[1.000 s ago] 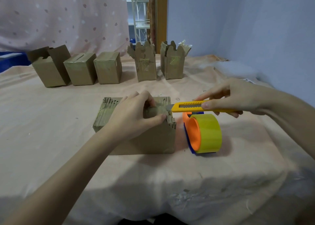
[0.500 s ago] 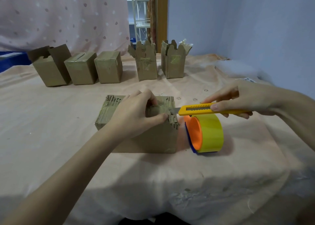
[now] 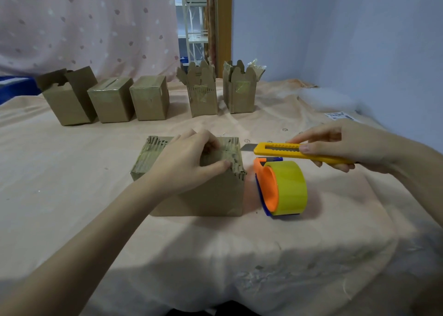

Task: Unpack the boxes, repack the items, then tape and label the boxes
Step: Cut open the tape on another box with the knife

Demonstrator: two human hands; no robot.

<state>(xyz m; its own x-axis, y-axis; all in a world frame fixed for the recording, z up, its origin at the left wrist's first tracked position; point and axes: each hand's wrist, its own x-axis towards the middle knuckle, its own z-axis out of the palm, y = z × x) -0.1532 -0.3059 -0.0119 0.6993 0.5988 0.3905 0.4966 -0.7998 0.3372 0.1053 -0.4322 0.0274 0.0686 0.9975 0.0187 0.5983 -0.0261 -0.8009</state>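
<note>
A peach cloth [image 3: 72, 196], soft and creased, covers the table and hangs over its near edge in wrinkled folds. On it, nearest, stands a brown cardboard box [image 3: 211, 196] with a rough top: the outer paper is torn away along the edges, baring ribbed corrugation. The left hand [image 3: 187, 164] rests on that top with fingers curled, thumb and fingertips pinching at the worn surface near the right edge. Just beside the box on the right stands a tape dispenser [image 3: 280, 188] on edge: a smooth, glossy yellow roll on an orange plastic hub with a blue frame. Above it, the right hand [image 3: 347, 145] grips a long, flat yellow plastic box cutter [image 3: 294, 150], thumb pressed on its ridged slider; the short grey metal blade sticks out and points at the box's top right corner, close to it but apart.

Farther back, five smaller cardboard boxes [image 3: 151, 97] stand in a row: the left one and the two on the right have flaps up, the two between are closed, with shiny tape patches. At far right lie a white label sheet [image 3: 340, 116] and a white fluffy heap [image 3: 328, 97]. Behind hangs a pink dotted curtain [image 3: 84, 23] beside a plain bluish wall [image 3: 335, 28].
</note>
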